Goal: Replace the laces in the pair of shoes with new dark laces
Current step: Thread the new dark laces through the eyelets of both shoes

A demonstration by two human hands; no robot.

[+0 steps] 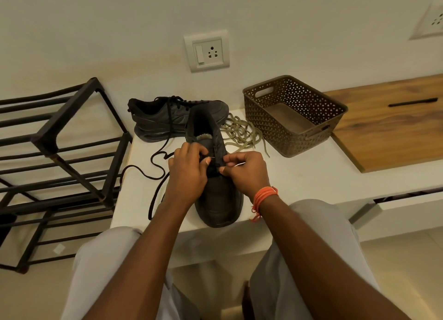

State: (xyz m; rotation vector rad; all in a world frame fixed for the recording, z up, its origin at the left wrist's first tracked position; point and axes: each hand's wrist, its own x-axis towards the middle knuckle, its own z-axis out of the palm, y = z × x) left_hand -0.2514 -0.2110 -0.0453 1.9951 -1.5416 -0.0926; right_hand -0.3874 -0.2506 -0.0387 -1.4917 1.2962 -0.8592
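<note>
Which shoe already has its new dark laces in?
The far shoe, lying sideways by the wall, is laced. The near shoe, toe toward the person, is under both hands, not yet laced.

Left arm: bare forearm reaches forward from lower centre, angled slightly right.
Left hand [188,168]: back up, fingers curled, thumb and fingertips pinched together at its right edge.
Right arm: bare forearm reaches forward from lower right, angled left.
Right wrist: wrapped in orange thread [263,196], loose ends hanging.
Right hand [245,170]: back up, fingers curled, tips pinching; just beside the left hand, a narrow gap between the thumbs.
</note>
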